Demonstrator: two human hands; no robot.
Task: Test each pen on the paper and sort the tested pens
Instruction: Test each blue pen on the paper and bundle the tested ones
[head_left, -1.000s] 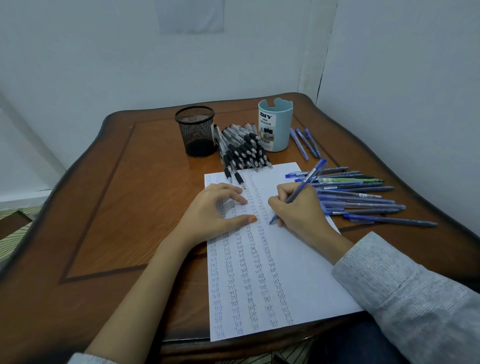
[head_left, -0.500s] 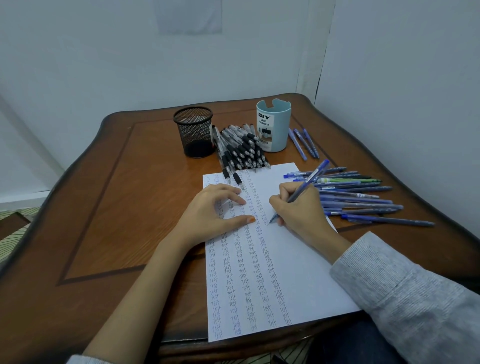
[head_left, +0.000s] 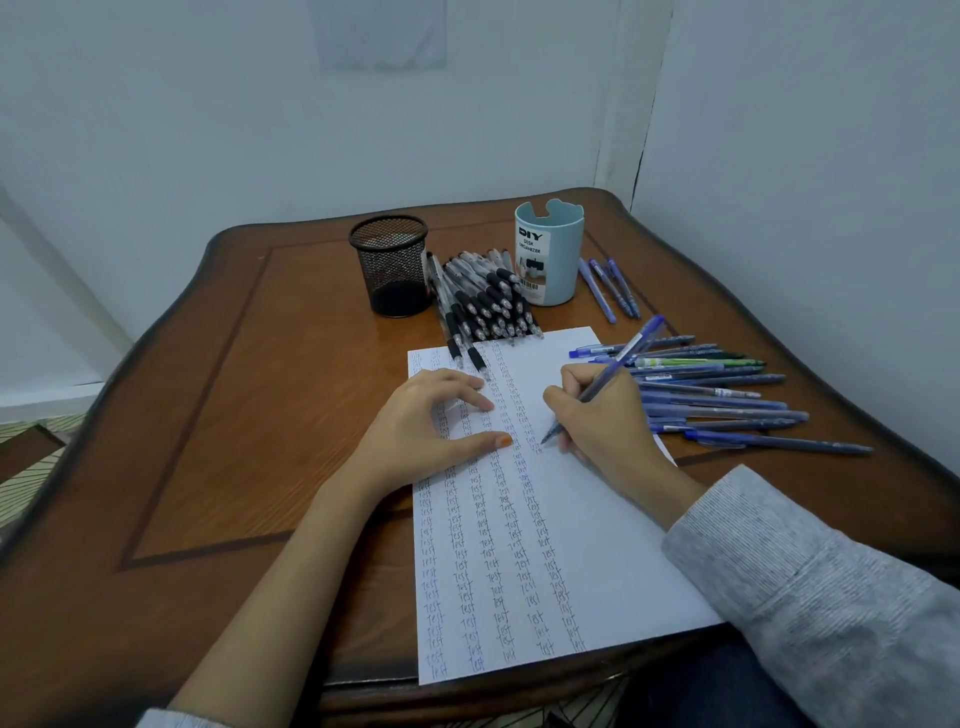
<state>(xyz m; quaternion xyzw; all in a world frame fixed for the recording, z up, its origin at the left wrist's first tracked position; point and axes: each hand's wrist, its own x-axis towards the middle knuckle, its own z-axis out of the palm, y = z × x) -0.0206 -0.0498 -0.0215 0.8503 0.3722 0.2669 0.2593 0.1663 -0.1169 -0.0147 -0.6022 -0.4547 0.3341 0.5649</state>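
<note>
Little change: right hand (head_left: 605, 421) grips blue pen (head_left: 629, 353), tip seemingly on paper (head_left: 602, 545); left hand (head_left: 421, 426) flat, pinning it. Test ongoing.

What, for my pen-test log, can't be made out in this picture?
Head view:
- Whether the blue pen in the right hand leaves ink: mark too small.
- Inside of the desk organizer: hidden by its wall.
- Rows on the paper under the left hand: covered.
</note>
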